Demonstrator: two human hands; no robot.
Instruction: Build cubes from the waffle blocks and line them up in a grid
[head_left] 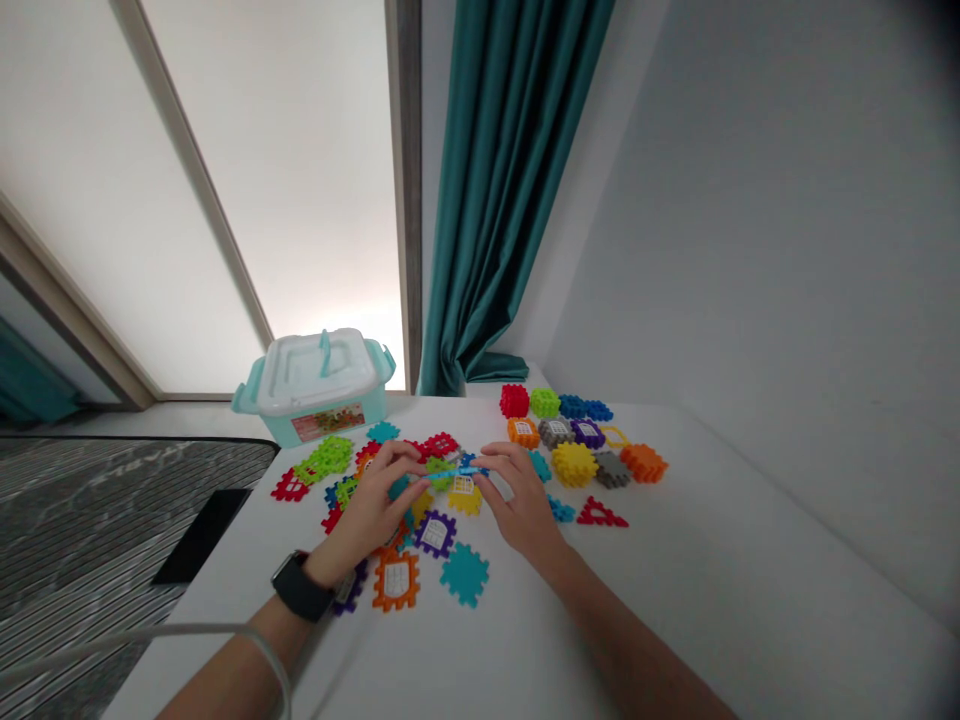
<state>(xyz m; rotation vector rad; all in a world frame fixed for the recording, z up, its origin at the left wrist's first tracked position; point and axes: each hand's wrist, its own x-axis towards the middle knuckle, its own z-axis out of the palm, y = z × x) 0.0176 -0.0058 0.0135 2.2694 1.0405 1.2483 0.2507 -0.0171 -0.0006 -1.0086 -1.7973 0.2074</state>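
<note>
Between my two hands a light blue interlocking tile point(454, 472) is held nearly edge-on above the pile. My left hand point(382, 500), with a dark watch on the wrist, pinches its left end. The right end sits in the fingers of my right hand point(519, 500). Under and around the hands lie loose notched tiles: a yellow window tile point(465, 497), a purple window tile point(435, 534), an orange window tile point(396, 582) and a turquoise tile point(465, 575). My left hand and forearm cover part of the pile.
A lidded turquoise tub point(322, 385) stands at the back left of the white table point(465, 660). Right of my hands are sorted stacks, including yellow tiles point(574, 465), orange tiles point(644, 462), red tiles point(514, 401) and a red triangle point(601, 513). A pale cable point(187, 630) crosses the lower left.
</note>
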